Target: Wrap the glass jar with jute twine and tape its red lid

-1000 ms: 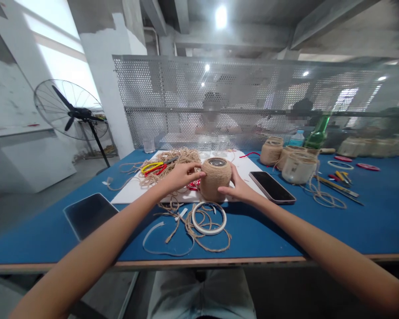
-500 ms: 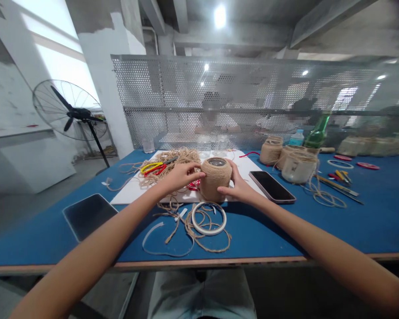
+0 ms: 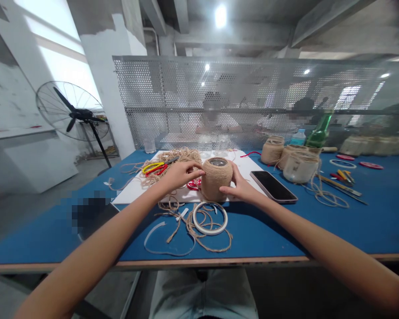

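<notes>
A jar (image 3: 217, 179) wrapped in natural tan twine, standing upright and held from both sides.

The jar is squat and round, a little narrower at the top, its visible side covered by twine laid in close, level turns; single strands show most clearly around the shoulder, while lower down they blur into one even brown surface. Its round mouth (image 3: 218, 162) faces up, shiny and glassy inside the twine-covered rim, and whether anything lies within cannot be told. The base sits on the white board (image 3: 129, 196), at or very near its front edge, with a white ring (image 3: 210, 232) just in front.
</notes>
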`<state>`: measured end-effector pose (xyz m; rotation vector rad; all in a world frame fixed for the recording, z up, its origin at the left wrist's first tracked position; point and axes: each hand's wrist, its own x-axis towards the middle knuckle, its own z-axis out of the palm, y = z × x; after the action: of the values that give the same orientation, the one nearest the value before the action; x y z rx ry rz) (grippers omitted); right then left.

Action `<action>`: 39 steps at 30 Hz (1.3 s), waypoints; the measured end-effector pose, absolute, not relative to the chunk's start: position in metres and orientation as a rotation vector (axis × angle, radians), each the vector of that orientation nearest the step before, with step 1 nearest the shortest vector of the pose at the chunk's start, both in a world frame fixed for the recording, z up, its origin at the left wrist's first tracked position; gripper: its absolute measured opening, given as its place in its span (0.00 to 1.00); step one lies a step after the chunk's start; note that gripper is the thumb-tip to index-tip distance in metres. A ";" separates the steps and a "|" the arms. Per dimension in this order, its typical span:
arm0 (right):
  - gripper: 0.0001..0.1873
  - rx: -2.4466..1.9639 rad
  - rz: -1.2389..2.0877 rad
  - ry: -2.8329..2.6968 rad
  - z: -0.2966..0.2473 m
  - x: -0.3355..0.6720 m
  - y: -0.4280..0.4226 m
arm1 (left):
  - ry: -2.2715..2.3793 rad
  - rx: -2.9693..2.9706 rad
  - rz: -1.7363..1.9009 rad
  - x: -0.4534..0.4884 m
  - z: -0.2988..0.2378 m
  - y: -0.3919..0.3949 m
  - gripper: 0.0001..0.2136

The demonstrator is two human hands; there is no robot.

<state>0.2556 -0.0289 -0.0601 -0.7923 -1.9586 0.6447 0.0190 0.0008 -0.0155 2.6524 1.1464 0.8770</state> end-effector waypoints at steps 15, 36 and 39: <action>0.53 -0.834 0.641 -1.957 -0.063 0.256 -0.025 | 1.033 2.596 0.834 0.021 -0.016 0.001 0.17; 0.59 -0.968 0.582 -1.883 -0.065 0.252 -0.029 | 1.219 2.620 0.899 0.028 -0.017 -0.010 0.19; 0.58 -1.010 0.516 -1.870 -0.066 0.250 -0.030 | 1.219 2.624 0.915 0.027 -0.017 -0.011 0.19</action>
<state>0.2499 -0.0299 -0.0657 -1.0097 -1.8703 0.5160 0.0274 -0.0109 -0.0166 2.6242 1.2194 0.9149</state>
